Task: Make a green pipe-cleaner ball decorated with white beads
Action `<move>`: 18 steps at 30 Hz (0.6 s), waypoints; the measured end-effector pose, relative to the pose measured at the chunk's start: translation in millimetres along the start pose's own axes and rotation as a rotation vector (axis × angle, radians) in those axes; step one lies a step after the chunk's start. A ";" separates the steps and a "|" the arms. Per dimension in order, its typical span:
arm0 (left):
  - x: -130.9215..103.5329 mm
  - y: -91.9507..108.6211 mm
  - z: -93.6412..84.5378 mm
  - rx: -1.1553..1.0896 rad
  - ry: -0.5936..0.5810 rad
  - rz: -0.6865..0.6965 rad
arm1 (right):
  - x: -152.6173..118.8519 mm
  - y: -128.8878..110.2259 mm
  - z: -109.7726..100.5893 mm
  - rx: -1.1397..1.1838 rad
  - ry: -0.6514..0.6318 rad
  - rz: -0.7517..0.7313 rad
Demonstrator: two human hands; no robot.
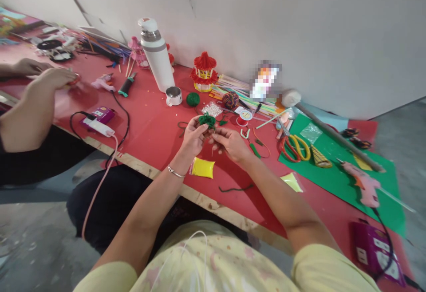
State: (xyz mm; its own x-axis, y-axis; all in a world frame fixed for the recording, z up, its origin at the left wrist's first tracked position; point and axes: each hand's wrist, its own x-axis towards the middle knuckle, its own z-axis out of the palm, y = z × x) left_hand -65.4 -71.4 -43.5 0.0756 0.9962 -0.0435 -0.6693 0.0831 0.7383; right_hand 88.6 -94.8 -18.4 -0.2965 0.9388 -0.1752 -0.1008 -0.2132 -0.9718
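Note:
A small looped bundle of green yarn (207, 120) is pinched between the thumb and fingers of my left hand (195, 134), above the red table. Close beside it, my right hand (229, 143) has its thumb and forefinger pressed together; whatever they hold is too small to make out. Behind my hands lie a green yarn ball (193, 99), a bag of white beads (212, 110) and a multicoloured yarn ball (230, 100). Below them on the table is a yellow packet (203, 168), with a dark strand (236, 188) to its right.
At the back stand a white thermos (159, 61), a metal cup (173, 96) and a red pagoda-like craft (204, 72). Scissors (295, 147) and a pink glue gun (362, 183) lie right on green sheet. Another person's hands (49, 76) work at left.

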 end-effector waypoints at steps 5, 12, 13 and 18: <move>4.0 -4.1 1.0 -0.024 0.056 0.060 | -13.0 -15.8 6.0 -0.206 -0.029 -0.154; 1.7 -13.0 3.7 -0.024 0.060 0.079 | -28.7 -31.6 14.7 -0.571 -0.099 -0.253; 0.9 -13.4 4.2 -0.022 0.056 0.077 | -30.8 -34.4 15.1 -0.606 -0.134 -0.272; 1.9 -10.3 3.6 -0.004 0.042 0.030 | -46.0 -45.4 21.6 -0.702 -0.369 -0.336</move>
State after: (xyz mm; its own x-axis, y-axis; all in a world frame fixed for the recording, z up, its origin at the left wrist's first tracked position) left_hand -55.7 -70.4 -48.8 0.0245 0.9985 -0.0494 -0.6740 0.0530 0.7368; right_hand 86.3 -134.2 37.2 -0.6583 0.7481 0.0834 0.3359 0.3910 -0.8569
